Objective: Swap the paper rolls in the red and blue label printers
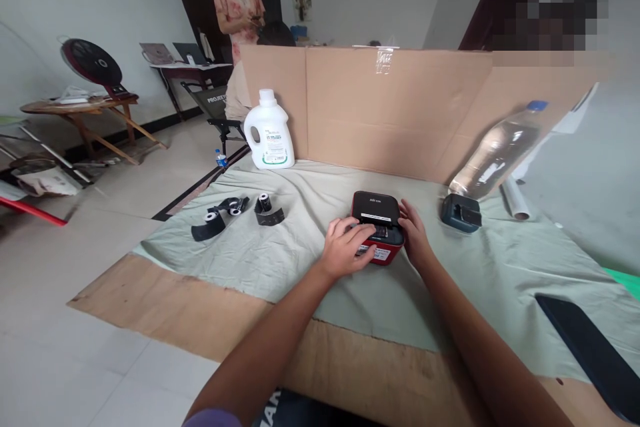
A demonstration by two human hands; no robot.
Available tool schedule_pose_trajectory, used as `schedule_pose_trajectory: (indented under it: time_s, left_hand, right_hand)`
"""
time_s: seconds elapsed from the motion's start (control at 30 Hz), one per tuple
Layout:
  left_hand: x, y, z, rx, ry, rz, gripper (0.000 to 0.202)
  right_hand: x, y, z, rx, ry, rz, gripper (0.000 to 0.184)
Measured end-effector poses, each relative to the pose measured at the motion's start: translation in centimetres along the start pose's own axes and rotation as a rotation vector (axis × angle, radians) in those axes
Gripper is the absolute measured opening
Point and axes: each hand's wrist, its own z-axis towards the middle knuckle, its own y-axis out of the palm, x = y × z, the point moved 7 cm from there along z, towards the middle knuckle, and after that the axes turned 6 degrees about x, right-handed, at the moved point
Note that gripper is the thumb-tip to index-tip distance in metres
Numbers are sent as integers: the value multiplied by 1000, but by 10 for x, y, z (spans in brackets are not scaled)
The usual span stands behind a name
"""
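Observation:
A small red-and-black label printer (376, 203) rests on the pale green cloth (300, 267), its dark lid partly raised at the front. My left hand (347, 245) grips its front left side, with fingers reaching over the opening and the thumb low on the front. Against the right side lies my right hand (414, 233), fingers along the edge and partly hidden by the printer. Left of the printer are small rolls of black strip: one roll (265, 203) stands by itself, and others (215, 221) lie close together with loose ends.
A white jug (273, 133) stands before a cardboard screen (380, 113). At right are a large clear bottle (495, 153), a dark boxy object (460, 212), a white tube (515, 200) and a black flat object (585, 347). A person (240, 20) stands behind the screen.

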Motion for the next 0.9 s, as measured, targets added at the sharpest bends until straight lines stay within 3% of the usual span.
schedule_pose_trajectory:
  time_s: [0.17,0.33,0.5,0.63,0.9]
  left_hand:
    - [-15,-3,0,27,-162,-24,52]
    - [-33,1,-2,-7,-284,-92,60]
    - [-38,8,0,-46,-263,-112,52]
    - [-36,6,-1,-11,-252,-145,50]
    - [-37,1,-4,3,-265,-145,62]
  right_hand:
    - [8,14,-16,-152,0,157,63]
    - [15,16,-14,-175,53,236,61]
    - [24,13,-5,-133,87,308,57]
    - [26,16,-9,-159,89,366,57]
    - [27,16,-17,-159,37,436,55]
